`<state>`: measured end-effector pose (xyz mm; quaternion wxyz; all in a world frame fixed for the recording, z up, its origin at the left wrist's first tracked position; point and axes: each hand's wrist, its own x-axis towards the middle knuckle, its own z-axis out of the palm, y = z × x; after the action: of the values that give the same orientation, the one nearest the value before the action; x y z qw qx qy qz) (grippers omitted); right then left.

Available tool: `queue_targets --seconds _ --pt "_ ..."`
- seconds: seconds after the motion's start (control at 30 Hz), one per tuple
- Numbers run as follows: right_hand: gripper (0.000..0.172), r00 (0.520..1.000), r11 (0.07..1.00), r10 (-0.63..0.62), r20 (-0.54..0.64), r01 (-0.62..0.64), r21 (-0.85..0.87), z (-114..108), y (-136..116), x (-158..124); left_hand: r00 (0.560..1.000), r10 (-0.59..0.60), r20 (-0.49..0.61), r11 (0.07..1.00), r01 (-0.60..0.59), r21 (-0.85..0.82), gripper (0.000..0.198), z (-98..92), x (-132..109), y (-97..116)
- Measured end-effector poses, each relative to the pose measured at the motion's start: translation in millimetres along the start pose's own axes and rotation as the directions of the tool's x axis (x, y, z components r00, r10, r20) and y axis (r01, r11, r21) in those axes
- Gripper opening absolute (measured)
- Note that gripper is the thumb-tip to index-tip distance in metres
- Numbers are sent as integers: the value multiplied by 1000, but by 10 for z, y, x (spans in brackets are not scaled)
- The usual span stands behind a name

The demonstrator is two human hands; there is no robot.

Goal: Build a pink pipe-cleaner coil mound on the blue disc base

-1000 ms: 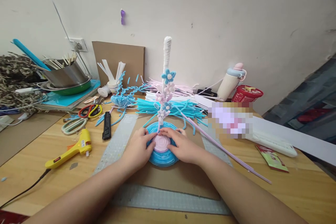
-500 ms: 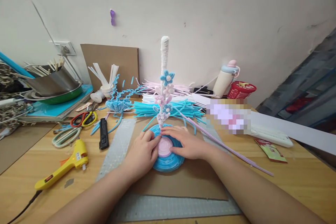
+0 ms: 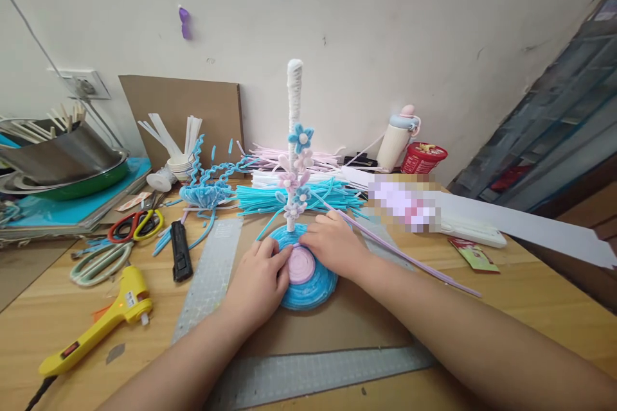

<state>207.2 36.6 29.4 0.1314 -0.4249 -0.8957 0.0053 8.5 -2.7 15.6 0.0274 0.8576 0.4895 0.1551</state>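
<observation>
Disc [image 3: 311, 298] lies flat on cardboard [image 3: 337, 331] between the hands: left hand [image 3: 260, 273] touching its left side, nearer the coil [image 3: 301, 265]; stem [image 3: 294, 99] upright beyond; right hand [image 3: 332, 244] touching far right. Whether either grip clasps, I cannot tell.

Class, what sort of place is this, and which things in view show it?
Probably a craft workspace: a yellow glue gun, a bundle of blue pipe cleaners and a grey cutting mat lie on a wooden table.

The base [image 3: 312, 293] is blue, its spiral centre [image 3: 301, 265] pale pink.
</observation>
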Motion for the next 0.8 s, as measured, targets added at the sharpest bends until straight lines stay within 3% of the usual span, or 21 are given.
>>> queue_targets --seconds 0.13,0.63,0.8 --pt "25 990 971 140 24 -142 190 45 92 -66 1000 -14 5 1000 14 -10 35 -20 -8 6" --pt "30 985 960 173 -18 -165 228 70 -8 -304 997 -67 -32 992 70 105 39 36 -49 79" --pt "29 989 979 149 1 -147 142 7 -52 -308 985 172 0 985 -171 27 49 46 -11 88"
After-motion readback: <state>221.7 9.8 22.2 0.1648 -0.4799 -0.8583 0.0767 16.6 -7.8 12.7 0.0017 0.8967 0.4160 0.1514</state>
